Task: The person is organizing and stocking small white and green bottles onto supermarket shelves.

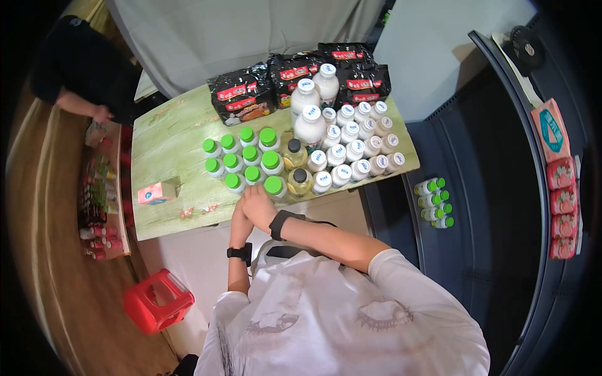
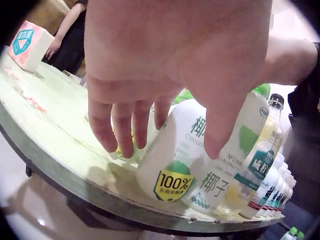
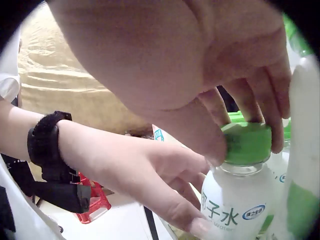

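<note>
My right hand [image 1: 258,205] pinches the green cap [image 3: 247,144] of a white coconut-water bottle [image 3: 235,200] from above, at the front edge of the green-capped group. Lower down is my left hand [image 3: 155,167], its thumb against the bottle's side. In the left wrist view my left hand [image 2: 175,60] has its thumb over the front of the bottle [image 2: 167,160] and its fingers bent down along the other side. Seen from the head, the hands hide this bottle. Close to its right stand another green-capped bottle [image 1: 274,185] and a dark-capped yellowish bottle [image 1: 300,182].
Behind and right on the table [image 1: 169,219] stand white-capped bottles [image 1: 355,149], larger white bottles [image 1: 309,125] and black noodle packs [image 1: 241,94]. A pink-white box [image 1: 157,193] sits left. A red stool [image 1: 160,301], dark shelves [image 1: 451,250] and a person [image 1: 81,69] are around.
</note>
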`<act>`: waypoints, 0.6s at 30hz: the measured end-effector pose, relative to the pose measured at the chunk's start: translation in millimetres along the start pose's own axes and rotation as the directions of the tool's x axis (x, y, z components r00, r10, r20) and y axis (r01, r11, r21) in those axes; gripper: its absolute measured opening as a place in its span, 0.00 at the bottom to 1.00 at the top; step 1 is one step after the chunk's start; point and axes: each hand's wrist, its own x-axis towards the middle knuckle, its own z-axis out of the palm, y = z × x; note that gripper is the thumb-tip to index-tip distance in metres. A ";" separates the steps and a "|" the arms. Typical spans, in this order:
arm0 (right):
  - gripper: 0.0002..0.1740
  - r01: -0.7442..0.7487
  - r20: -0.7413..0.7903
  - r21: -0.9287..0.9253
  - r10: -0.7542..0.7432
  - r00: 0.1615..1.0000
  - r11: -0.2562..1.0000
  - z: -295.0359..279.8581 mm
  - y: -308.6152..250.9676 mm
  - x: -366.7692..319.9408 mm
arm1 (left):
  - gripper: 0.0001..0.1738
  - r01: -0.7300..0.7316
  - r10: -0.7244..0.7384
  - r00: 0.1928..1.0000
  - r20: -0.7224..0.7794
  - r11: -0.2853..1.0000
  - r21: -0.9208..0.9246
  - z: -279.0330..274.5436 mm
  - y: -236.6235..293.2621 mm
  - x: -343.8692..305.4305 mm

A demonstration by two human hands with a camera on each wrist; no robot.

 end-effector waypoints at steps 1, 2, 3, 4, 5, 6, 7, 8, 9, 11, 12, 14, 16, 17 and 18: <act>0.15 0.008 0.006 -0.005 -0.008 1.000 1.000 -4.8 1.2 -0.2 | 0.27 0.022 -0.023 1.000 0.019 0.999 0.043 3.6 -2.7 0.6; 0.14 0.005 -0.011 0.010 -0.005 1.000 1.000 -6.3 1.9 -1.0 | 0.25 0.044 -0.047 0.998 0.034 0.995 0.086 8.4 -7.6 -0.1; 0.14 0.007 -0.027 0.025 -0.006 1.000 1.000 -6.8 1.4 -2.9 | 0.23 0.067 -0.073 0.996 0.044 0.989 0.129 11.8 -9.3 -0.8; 0.14 0.012 -0.045 0.040 -0.010 0.999 0.999 -7.2 1.1 -5.1 | 0.22 0.053 -0.060 0.997 0.038 0.987 0.153 13.7 -11.4 -1.6; 0.14 0.016 -0.049 0.054 -0.013 0.999 0.998 -7.4 1.5 -7.3 | 0.21 0.041 -0.047 0.998 0.031 0.983 0.177 14.4 -13.9 -2.8; 0.15 0.022 -0.054 0.068 -0.018 0.998 0.997 -6.7 1.4 -9.8 | 0.19 0.030 -0.035 0.999 0.024 0.979 0.203 14.9 -17.0 -4.7; 0.15 0.028 -0.058 0.083 -0.023 0.998 0.996 -6.7 0.9 -12.6 | 0.19 0.006 -0.011 1.000 0.020 0.976 0.218 14.7 -20.1 -7.0; 0.15 0.040 -0.074 0.083 -0.034 0.997 0.996 -5.7 0.5 -15.7 | 0.18 -0.018 0.015 1.000 0.015 0.972 0.234 14.5 -22.8 -9.2; 0.15 0.053 -0.091 0.084 -0.045 0.995 0.995 -5.0 0.4 -19.2 | 0.18 -0.042 0.040 0.999 0.012 0.967 0.250 14.1 -20.4 -11.4; 0.15 0.075 -0.116 0.127 -0.060 0.991 0.989 -4.6 0.4 -28.4 | 0.17 0.016 -0.017 1.000 0.003 0.981 0.192 13.6 -12.7 -20.3; 0.16 0.082 -0.124 0.170 -0.061 0.990 0.982 -13.1 1.3 -34.1 | 0.17 0.041 -0.042 0.999 0.006 0.986 0.161 12.1 -4.0 -24.3; 0.16 0.094 -0.133 0.245 -0.063 0.989 0.965 -22.2 4.3 -46.7 | 0.17 0.128 -0.135 0.990 0.040 0.981 0.149 4.9 19.4 -34.1; 0.17 0.110 -0.138 0.311 -0.070 0.988 0.944 -29.7 8.1 -56.8 | 0.18 0.165 -0.180 0.980 0.082 0.972 0.170 1.4 44.3 -39.0; 0.17 0.115 -0.151 0.333 -0.068 0.986 0.936 -35.0 12.8 -63.5 | 0.18 0.160 -0.182 0.978 0.100 0.968 0.195 1.7 55.7 -40.0; 0.17 0.107 -0.138 0.364 -0.060 0.989 0.925 -41.4 19.7 -69.9 | 0.19 0.157 -0.185 0.976 0.115 0.963 0.220 3.2 66.4 -41.3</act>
